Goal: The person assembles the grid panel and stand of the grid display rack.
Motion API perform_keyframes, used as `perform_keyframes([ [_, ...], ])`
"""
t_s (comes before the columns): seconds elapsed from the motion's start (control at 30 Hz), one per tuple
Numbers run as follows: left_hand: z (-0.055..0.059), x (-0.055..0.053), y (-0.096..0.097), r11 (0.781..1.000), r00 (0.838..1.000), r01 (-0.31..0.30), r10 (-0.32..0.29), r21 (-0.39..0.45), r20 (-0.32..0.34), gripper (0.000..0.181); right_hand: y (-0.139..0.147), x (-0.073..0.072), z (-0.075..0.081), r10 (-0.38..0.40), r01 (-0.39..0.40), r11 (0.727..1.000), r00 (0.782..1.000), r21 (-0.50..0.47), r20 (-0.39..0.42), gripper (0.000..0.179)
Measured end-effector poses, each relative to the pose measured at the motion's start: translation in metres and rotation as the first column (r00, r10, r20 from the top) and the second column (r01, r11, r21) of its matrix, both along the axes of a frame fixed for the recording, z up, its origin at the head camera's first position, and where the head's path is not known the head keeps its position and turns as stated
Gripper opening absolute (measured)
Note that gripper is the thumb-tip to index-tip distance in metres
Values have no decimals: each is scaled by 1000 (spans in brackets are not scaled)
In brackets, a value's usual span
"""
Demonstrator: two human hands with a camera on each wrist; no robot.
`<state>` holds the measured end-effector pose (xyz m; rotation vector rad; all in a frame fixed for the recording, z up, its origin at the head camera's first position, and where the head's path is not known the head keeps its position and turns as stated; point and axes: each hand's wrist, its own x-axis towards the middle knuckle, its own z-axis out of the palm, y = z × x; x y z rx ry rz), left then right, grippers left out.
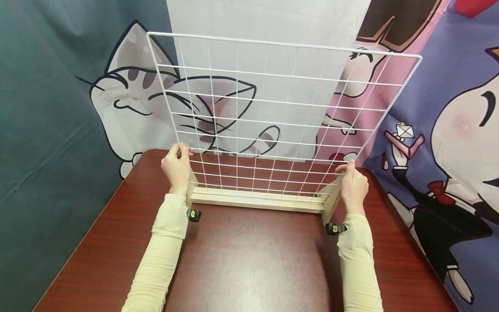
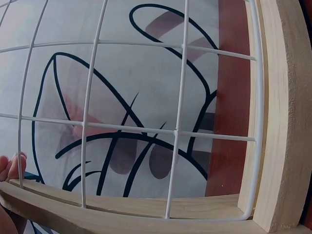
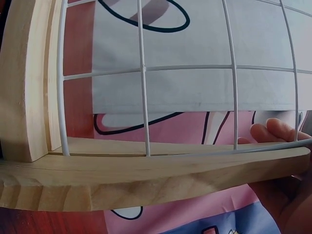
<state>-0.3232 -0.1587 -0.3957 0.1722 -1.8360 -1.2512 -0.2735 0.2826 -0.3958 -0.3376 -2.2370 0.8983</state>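
Observation:
A white wire grid panel [image 1: 286, 45] stands upright, leaning slightly back, its lower part set into a light wooden frame. That frame has a bottom rail [image 1: 257, 202] and two side pieces. At the left edge of the grid, my left hand [image 1: 177, 169] pinches the wire at the top of the left side piece [image 2: 107, 220]. My right hand [image 1: 354, 188] grips the opposite edge, its fingertips [image 3: 275, 129] over the end of the right side piece [image 3: 161, 178]. Both wrist views show the grid's edge wire along the inner side of the wood.
The frame rests on a reddish-brown table [image 1: 249, 260]. Close behind the table hangs a cloth backdrop [image 1: 269, 17] printed with cartoon cats, and more printed cloth [image 1: 421, 151] runs along the right side. Small black cameras [image 1: 194, 215] sit on both wrists.

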Motion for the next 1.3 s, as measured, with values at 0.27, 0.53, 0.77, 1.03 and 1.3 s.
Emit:
perform_keyframes([
  [0.27,1,3,1,1000,1000,1,-1,2,-19,25,2,-1,0,11,-12,1000,1000,23,5,60],
  [0.53,-2,2,0,1000,999,-2,1,-8,-37,25,2,-1,1,26,-27,999,1000,31,15,57],
  [0.77,-2,1,-1,1000,999,-5,5,-6,-43,24,2,-1,2,31,-32,999,999,22,10,56],
  [1.03,-1,2,0,1000,999,10,-10,-16,-52,25,2,1,-1,17,-17,1000,1000,1,26,59],
  [1.3,-2,4,2,997,998,-39,37,-59,-46,26,1,1,-5,41,-41,999,999,-6,17,70],
])
